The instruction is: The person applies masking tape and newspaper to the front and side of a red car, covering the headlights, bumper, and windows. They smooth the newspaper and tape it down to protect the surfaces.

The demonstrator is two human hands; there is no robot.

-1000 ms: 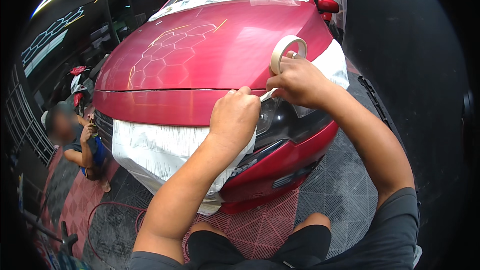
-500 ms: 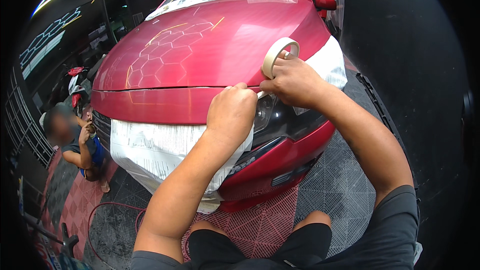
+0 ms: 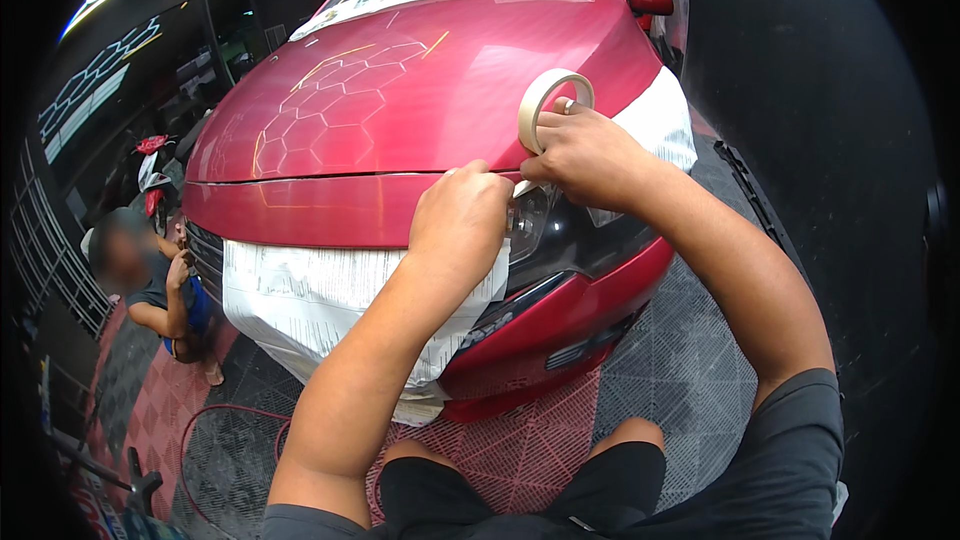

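Note:
A red car [image 3: 330, 120] fills the middle, its front toward me. My right hand [image 3: 585, 160] holds a roll of cream masking tape [image 3: 533, 110], with fingers through the ring, above the headlight's upper edge. Close beside it, my left hand [image 3: 458, 212] is closed with its fingertips at the seam between bonnet and headlight [image 3: 530, 225]. A short pale strip of tape shows between the two hands at that edge; what the left fingertips pinch is hidden. Printed paper [image 3: 310, 285] covers the grille below my left hand, and more white paper [image 3: 655, 125] covers the fender beyond my right.
A person [image 3: 165, 285] crouches at the car's far left corner, hands near the bumper. A red hose [image 3: 225, 407] lies on the red and grey grid-tile floor [image 3: 530, 430]. A motorcycle [image 3: 152, 180] stands behind that person. A dark wall [image 3: 830, 140] rises on the right.
Both hands stay at the headlight edge, with only slight shifts. The tape roll has tilted and moved a little to the left. The crouching person's hands have shifted slightly.

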